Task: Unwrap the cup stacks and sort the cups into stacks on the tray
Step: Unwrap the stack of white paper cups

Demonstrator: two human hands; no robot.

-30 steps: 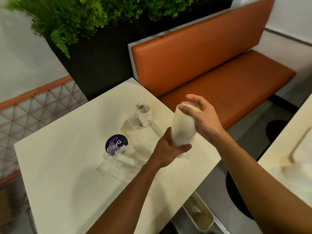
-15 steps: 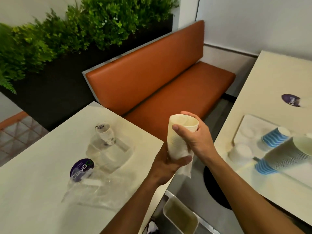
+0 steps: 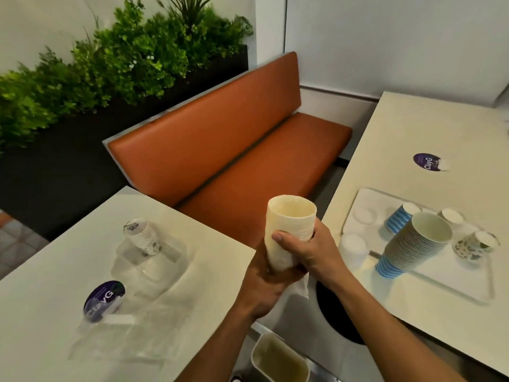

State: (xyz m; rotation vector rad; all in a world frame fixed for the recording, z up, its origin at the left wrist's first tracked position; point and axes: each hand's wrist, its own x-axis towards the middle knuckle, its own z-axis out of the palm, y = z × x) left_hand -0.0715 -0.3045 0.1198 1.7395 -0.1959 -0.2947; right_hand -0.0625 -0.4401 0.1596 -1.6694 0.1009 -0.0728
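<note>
Both forearms converge at mid-scene. The left hand (image 3: pixel 264 285) grips the base of the cream cup stack (image 3: pixel 290 224) from below, fingers curled round it. The right hand (image 3: pixel 314 250) wraps the stack's middle, thumb laid across the front. The stack stands upright, mouth up, a loose flap of wrapping (image 3: pixel 300 289) hanging beneath. At 3 o'clock from it lies the tray (image 3: pixel 454 282), bearing a tall leaning stack (image 3: pixel 413 244). At 9 o'clock, a small patterned stack (image 3: pixel 141 239) stands on the left table (image 3: pixel 41 312).

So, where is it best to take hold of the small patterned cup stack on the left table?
Probably take the small patterned cup stack round its middle, from the right side: it leans on clear plastic wrap, mouth up-left, so the sidewalls are free.
</note>
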